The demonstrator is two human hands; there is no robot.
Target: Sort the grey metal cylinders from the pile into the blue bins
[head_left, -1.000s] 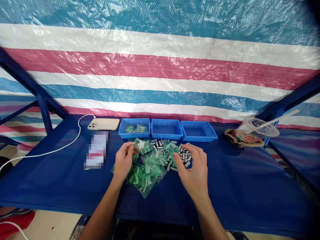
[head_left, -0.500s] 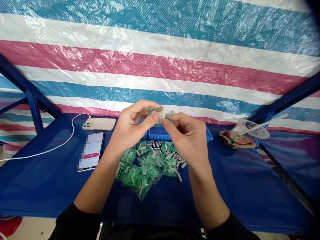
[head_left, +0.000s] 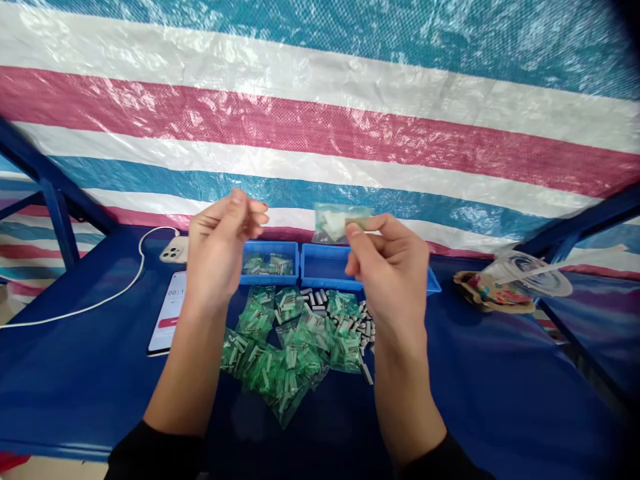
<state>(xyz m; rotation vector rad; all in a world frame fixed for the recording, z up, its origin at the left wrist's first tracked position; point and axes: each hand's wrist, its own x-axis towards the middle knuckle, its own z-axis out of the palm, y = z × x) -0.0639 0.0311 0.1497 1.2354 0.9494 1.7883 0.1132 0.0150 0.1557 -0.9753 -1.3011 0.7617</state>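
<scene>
My right hand pinches a small greenish clear plastic bag by its right end, between thumb and forefinger. Something pale shows inside this bag, which hangs above the blue trays. Apart from it, my left hand is raised on the left, fingers curled in against the thumb and nothing visible in them. Below the hands lies a pile of green clear bags filled with small metallic pieces. Loose metallic pieces lie behind and to the right of the pile, partly hidden by my right hand.
Two blue trays stand behind the pile; the left one holds filled bags. On the left are a phone with a lit screen, a pale phone and a white cable. A plastic cup lies at the right.
My hands have moved apart. The left hand has let go of the small bag and shifted left, while the right hand keeps hold of it. The view has shifted slightly.
</scene>
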